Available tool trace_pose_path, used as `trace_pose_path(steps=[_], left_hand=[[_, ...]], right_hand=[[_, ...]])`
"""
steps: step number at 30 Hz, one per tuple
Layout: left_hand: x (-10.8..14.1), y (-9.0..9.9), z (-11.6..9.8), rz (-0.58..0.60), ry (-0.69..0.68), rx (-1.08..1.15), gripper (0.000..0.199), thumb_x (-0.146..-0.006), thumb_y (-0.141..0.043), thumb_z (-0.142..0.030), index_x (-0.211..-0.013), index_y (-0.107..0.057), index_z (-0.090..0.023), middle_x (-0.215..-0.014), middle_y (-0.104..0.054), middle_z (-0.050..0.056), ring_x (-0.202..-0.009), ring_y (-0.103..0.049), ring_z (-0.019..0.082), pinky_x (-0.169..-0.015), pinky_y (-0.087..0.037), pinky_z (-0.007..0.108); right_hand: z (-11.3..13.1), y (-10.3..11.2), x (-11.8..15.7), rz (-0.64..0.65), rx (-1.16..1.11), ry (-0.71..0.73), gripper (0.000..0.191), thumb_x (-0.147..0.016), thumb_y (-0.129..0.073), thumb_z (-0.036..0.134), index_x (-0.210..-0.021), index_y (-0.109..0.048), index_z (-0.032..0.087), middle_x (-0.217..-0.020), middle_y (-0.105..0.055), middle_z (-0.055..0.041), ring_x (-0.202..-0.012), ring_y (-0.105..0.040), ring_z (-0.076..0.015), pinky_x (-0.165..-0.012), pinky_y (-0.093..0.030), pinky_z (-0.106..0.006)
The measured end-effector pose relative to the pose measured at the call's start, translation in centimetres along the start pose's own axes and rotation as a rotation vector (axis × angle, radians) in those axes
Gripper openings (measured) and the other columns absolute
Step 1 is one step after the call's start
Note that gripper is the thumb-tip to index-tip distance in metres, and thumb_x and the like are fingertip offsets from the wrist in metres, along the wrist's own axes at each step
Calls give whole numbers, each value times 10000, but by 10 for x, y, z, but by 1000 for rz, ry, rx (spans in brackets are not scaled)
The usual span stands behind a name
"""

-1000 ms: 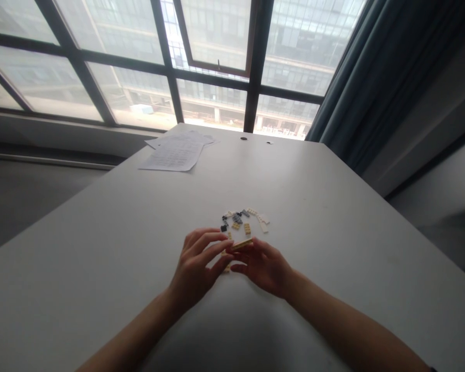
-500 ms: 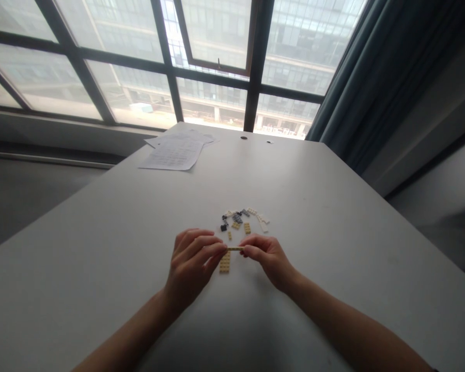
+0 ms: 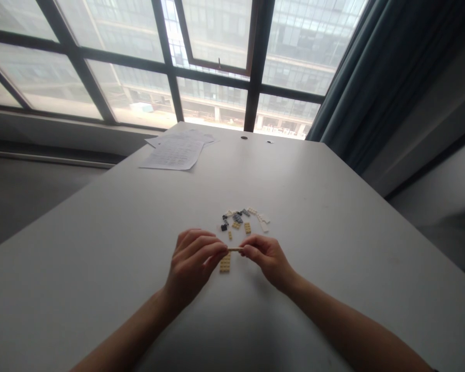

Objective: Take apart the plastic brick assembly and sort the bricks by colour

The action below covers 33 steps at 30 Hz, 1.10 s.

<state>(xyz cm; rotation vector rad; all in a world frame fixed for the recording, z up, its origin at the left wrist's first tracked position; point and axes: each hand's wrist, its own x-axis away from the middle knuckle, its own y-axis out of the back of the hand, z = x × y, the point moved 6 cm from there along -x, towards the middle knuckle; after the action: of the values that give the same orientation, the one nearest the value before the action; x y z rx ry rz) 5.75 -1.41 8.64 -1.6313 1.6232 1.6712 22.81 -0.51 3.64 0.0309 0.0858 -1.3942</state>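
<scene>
A thin tan toy building plate [image 3: 233, 249] is pinched between both hands, one end in each. My left hand [image 3: 196, 258] closes thumb and fingers on its left end, and my right hand [image 3: 266, 257] grips the right end with the fingertips. Just below it, partly hidden by my left fingers, lies a larger tan studded plate [image 3: 225, 264] on the table. Beyond the hands are a small tan plate [image 3: 230, 235], a wider tan plate [image 3: 247, 228] and another tan piece [image 3: 236, 226].
Loose grey pieces [image 3: 237, 218], a black piece [image 3: 223, 227] and white pieces [image 3: 262, 222] form a rough arc on the white table [image 3: 313, 217]. Printed papers [image 3: 174, 155] lie at the far left. Windows [image 3: 213, 82] and a dark curtain [image 3: 356, 88] stand behind.
The held tan plate has tilted slightly, so its studs show less. Both hands keep their grip and have barely shifted.
</scene>
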Motion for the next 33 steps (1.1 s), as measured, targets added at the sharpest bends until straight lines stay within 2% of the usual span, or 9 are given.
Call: trace_pose_path(steps=[3, 6, 10, 13, 16, 19, 24, 29, 33], left_hand=[[-1, -5, 6, 48, 101, 148, 80, -793, -689, -189, -864, -676, -223, -809, -702, 10, -792, -633, 150, -754, -506, 289], [3, -12, 17, 123, 304, 349, 95, -815, -662, -222, -902, -694, -205, -850, -708, 38, -793, -653, 157, -722, -534, 274], [13, -22, 29, 199, 577, 559, 159, -807, -659, -297, -899, -709, -177, -841, -722, 55, -765, -677, 179, -705, -559, 287], [16, -25, 32, 215, 663, 600, 174, -788, -666, -303, -880, -712, -164, -799, -728, 53, -737, -682, 183, -690, -568, 290], [16, -27, 32, 232, 680, 601, 161, -782, -655, -287, -875, -708, -167, -796, -733, 51, -735, -686, 185, -688, -569, 292], [18, -30, 32, 255, 701, 611, 158, -778, -654, -277, -885, -693, -167, -822, -733, 55, -761, -687, 185, -710, -565, 296], [19, -33, 32, 234, 682, 590, 140, -773, -660, -287, -827, -639, -160, -761, -694, 36, -720, -663, 164, -688, -551, 283], [17, -29, 37, 317, 578, 376, 125, -814, -611, -305, -840, -633, -184, -793, -687, 20, -755, -647, 166, -712, -532, 291], [16, -20, 41, 400, 322, 124, 144, -820, -600, -288, -926, -641, -200, -914, -680, 48, -895, -608, 198, -820, -494, 336]], right_hand=[[-5, -2, 0, 17, -11, -21, 226, -779, -658, 397, -758, -673, 173, -665, -616, -3, -631, -527, -131, -625, -410, -268], [-4, -7, 2, 53, 44, -2, 192, -782, -664, 370, -772, -668, 178, -671, -615, 2, -622, -524, -125, -616, -412, -261], [6, -13, 6, 84, 213, 118, 139, -798, -656, 330, -784, -675, 193, -739, -641, -9, -705, -568, -143, -677, -449, -275], [11, -15, 10, 76, 372, 218, 103, -802, -653, 301, -838, -673, 207, -797, -645, -20, -754, -585, -156, -703, -472, -286], [13, -14, 13, 16, 534, 337, 238, -785, -662, 256, -1020, -630, 231, -902, -639, -35, -823, -589, -175, -764, -487, -319], [14, -16, 15, 31, 651, 452, 386, -792, -658, 244, -1165, -559, 244, -1028, -633, -61, -933, -580, -205, -837, -483, -356], [16, -20, 17, 81, 770, 546, 416, -843, -616, 276, -1245, -516, 249, -1119, -621, -78, -1027, -553, -229, -894, -458, -378], [11, -15, 14, 78, 853, 480, 420, -784, -687, 309, -1179, -561, 241, -1112, -617, -78, -1030, -534, -250, -910, -435, -404], [-2, -7, 6, 64, 927, 304, 476, -685, -776, 327, -1114, -600, 218, -1142, -595, -79, -1086, -492, -268, -960, -389, -427]])
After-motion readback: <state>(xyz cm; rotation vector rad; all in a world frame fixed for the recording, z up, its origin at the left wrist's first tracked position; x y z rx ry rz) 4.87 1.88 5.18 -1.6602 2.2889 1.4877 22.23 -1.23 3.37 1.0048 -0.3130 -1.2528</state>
